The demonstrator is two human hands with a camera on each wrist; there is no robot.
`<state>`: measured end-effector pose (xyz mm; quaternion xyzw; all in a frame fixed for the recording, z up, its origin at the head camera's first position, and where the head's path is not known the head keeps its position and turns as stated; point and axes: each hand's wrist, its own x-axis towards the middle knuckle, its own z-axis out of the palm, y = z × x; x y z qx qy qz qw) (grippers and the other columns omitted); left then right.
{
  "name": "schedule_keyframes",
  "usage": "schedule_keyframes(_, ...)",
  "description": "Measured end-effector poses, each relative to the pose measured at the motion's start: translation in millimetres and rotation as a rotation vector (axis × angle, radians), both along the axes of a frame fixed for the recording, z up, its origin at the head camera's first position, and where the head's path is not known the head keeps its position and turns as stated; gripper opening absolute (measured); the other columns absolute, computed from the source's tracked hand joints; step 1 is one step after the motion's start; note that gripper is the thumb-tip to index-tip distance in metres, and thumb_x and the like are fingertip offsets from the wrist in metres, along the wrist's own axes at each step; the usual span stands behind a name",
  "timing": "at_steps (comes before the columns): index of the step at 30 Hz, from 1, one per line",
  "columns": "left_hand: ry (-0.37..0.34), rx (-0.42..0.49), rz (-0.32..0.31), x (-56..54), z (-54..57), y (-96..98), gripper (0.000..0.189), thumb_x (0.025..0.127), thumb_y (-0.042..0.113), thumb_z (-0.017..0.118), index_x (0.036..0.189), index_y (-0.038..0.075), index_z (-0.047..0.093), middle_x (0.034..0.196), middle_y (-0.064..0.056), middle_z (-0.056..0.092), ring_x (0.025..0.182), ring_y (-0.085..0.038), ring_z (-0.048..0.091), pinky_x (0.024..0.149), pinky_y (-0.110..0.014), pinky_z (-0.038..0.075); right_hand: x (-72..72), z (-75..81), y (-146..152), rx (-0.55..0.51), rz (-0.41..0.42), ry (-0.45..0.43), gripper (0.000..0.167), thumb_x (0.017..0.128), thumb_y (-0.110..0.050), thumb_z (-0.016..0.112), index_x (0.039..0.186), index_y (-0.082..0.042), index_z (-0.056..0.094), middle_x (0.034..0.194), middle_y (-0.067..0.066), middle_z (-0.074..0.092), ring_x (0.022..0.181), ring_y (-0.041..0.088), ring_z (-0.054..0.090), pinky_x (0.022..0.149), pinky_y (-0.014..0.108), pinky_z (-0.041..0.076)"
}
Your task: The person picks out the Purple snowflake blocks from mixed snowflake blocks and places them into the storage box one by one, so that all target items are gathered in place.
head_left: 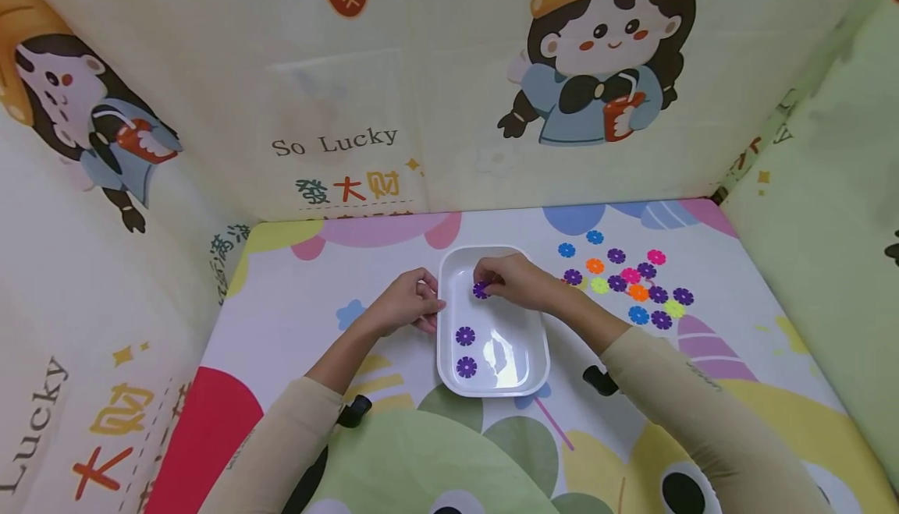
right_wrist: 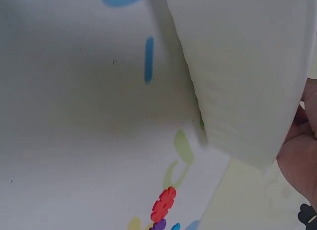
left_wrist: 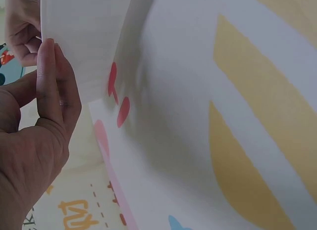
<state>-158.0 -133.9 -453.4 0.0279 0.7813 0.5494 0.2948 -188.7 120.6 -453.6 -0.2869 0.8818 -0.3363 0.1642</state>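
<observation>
A white rectangular tray [head_left: 492, 391] sits on the table. My left hand [head_left: 407, 302] is at its left side, gripping the rim between thumb and fingers; the left wrist view shows this hand [left_wrist: 44, 126] against the tray's outer wall [left_wrist: 84, 37]. Over the far part of the tray, my right hand [head_left: 518, 280] pinches a purple flower-shaped piece [head_left: 481, 290]. Two more purple flower pieces lie inside, one flower [head_left: 465, 335] behind the other flower [head_left: 467, 366]. In the right wrist view the tray wall [right_wrist: 242, 81] hides most of the right hand [right_wrist: 299, 161].
Right of the tray lie several loose flower pieces: purple [head_left: 683, 296], blue [head_left: 638, 315], orange [head_left: 595, 266], pink [head_left: 656, 257] and yellow [head_left: 599, 285]. Printed cloth walls [head_left: 449, 108] rise behind the table and at both sides.
</observation>
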Motion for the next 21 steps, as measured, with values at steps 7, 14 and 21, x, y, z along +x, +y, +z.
schedule_keyframes(7, -0.002, 0.016, 0.004, -0.1, -1.3, -0.1, 0.032, 0.098, 0.002, 0.068, 0.122, -0.005, 0.049, 0.092, -0.019, 0.065, 0.062, -0.019, 0.071, 0.061, -0.040, 0.068, -2.8, -4.3, -7.1, 0.012, 0.019, 0.017, 0.016, 0.095, -0.008, 0.074, 0.109, -0.014, 0.069, 0.105, 0.003, 0.075, 0.099, 0.019, 0.071, 0.090, 0.032, 0.066)
schedule_keyframes(14, -0.005, 0.031, 0.010, 0.2, -1.7, -0.4, 0.031, 0.098, 0.000, 0.067, 0.122, -0.005, 0.048, 0.088, -0.015, 0.065, 0.061, -0.019, 0.071, 0.061, -0.040, 0.068, -0.9, -4.8, -16.8, 0.011, 0.040, 0.009, 0.013, 0.095, -0.008, 0.075, 0.107, -0.011, 0.069, 0.102, 0.003, 0.075, 0.096, 0.017, 0.070, 0.091, 0.030, 0.065)
schedule_keyframes(21, -0.001, 0.025, 0.008, 0.9, 0.6, -0.8, 0.028, 0.098, 0.001, 0.066, 0.120, -0.004, 0.049, 0.087, -0.015, 0.065, 0.062, -0.019, 0.070, 0.062, -0.041, 0.068, 0.7, -11.5, -23.4, 0.016, 0.046, -0.021, 0.012, 0.095, -0.011, 0.075, 0.105, -0.014, 0.069, 0.101, 0.001, 0.074, 0.094, 0.013, 0.071, 0.089, 0.026, 0.065)
